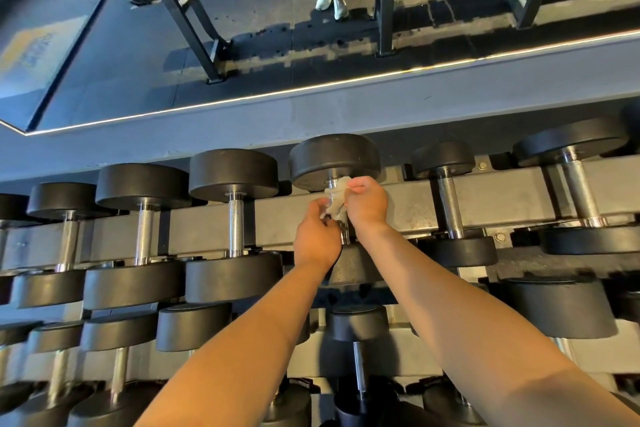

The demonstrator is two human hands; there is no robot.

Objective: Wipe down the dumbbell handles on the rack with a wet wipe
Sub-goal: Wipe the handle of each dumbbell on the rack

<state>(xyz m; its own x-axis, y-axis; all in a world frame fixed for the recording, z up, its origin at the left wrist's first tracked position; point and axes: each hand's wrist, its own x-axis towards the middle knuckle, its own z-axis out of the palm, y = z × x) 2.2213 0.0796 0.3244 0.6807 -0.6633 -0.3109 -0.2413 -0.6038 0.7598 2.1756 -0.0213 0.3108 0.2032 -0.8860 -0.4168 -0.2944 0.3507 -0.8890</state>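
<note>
Both hands meet on one dumbbell [334,159] lying about midway along the upper row of the rack [408,204]; the white wet wipe [336,193] is wrapped round the far end of its chrome handle [344,230], just under the back head; the right hand [367,204] grips the wipe's upper part; the left hand [317,236], just beside it, pinches the lower end; other dumbbells lie on either side.

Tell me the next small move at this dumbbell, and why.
Probably draw the wet wipe along the handle toward the person. The left hand and right hand both hold the wipe bunched at the handle's far end, and bare chrome shows below it, seemingly not yet covered.
</note>
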